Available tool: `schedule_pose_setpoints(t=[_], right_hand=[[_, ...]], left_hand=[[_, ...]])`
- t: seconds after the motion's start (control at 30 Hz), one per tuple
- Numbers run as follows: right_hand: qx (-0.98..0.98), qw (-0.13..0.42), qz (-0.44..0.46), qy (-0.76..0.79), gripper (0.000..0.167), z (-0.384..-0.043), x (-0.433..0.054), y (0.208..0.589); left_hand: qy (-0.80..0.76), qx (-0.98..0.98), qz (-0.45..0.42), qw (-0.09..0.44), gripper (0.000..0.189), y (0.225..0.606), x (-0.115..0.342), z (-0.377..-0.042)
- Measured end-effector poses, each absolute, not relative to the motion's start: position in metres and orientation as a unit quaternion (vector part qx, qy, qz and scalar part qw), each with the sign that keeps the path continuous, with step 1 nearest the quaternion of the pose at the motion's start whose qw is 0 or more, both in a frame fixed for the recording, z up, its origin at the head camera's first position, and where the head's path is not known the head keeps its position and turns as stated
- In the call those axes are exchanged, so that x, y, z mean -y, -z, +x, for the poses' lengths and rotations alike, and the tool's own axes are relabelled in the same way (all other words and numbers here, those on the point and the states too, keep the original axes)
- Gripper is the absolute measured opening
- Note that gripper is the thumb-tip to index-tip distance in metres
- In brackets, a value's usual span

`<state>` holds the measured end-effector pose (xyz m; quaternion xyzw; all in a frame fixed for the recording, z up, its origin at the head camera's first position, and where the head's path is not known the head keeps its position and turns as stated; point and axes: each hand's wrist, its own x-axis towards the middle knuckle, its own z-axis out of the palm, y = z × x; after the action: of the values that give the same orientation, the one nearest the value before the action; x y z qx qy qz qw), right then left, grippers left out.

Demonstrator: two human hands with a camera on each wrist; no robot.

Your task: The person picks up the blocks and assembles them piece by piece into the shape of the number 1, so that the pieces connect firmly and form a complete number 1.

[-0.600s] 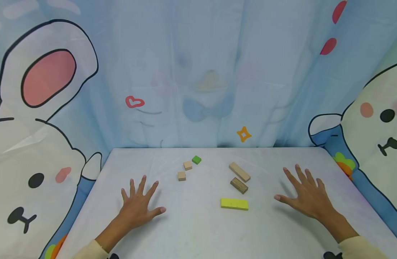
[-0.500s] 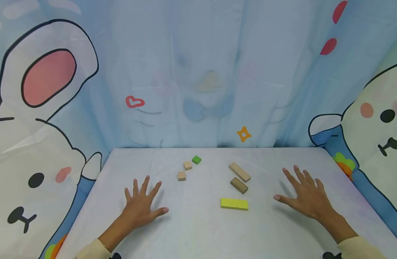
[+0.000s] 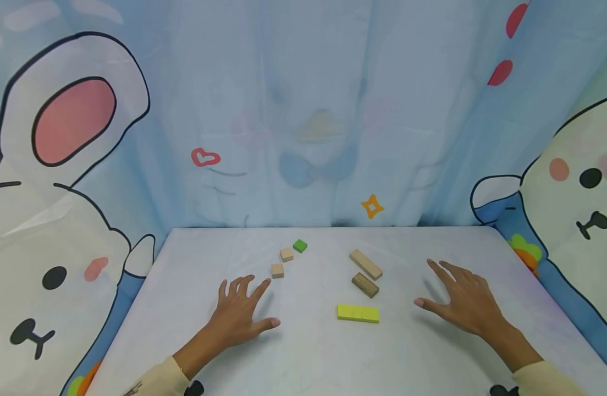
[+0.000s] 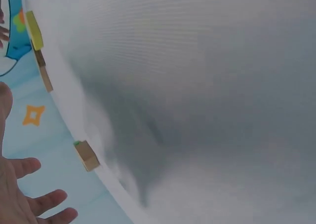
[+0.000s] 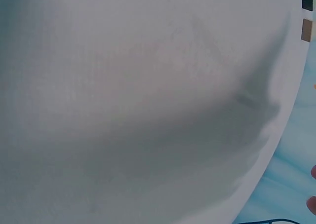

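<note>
Curtain (image 3: 308,71): printed blue cloth, cut off at the frame edges, hung behind the white table (image 3: 303,363).
Left hand (image 3: 236,316): fingers were spread; its wrist view cropped the palm.
Right hand (image 3: 464,302): thumb stood wide of the fingers; its wrist view caught only two fingertips.
Pale cubes (image 3: 277,270): two lay just beyond the left fingertips.
Green cube (image 3: 300,246): lay farther out, mostly hidden in the left wrist view.
Yellow bar (image 3: 358,313): lay between the thumbs.
Wooden bars (image 3: 366,264): two lay between both hands' fingers.
</note>
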<state>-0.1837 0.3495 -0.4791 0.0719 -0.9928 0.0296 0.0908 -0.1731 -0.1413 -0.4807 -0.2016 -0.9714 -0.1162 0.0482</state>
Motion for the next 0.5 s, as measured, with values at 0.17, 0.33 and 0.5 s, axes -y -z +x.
schedule_pose_setpoints(t=[0.17, 0.33, 0.5], right_hand=[[0.993, 0.081, 0.070, -0.041, 0.104, -0.185, -0.346, 0.477], [0.994, 0.071, 0.068, -0.047, 0.101, -0.185, -0.342, 0.476], [0.994, 0.061, 0.076, -0.050, 0.100, -0.185, -0.339, 0.476]], left_hand=[[0.118, 0.965, -0.229, 0.057, 0.083, 0.479, 0.127, -0.176], [0.109, 0.960, -0.253, 0.046, 0.082, 0.480, 0.114, -0.182], [0.118, 0.956, -0.270, 0.022, 0.081, 0.481, 0.097, -0.189]])
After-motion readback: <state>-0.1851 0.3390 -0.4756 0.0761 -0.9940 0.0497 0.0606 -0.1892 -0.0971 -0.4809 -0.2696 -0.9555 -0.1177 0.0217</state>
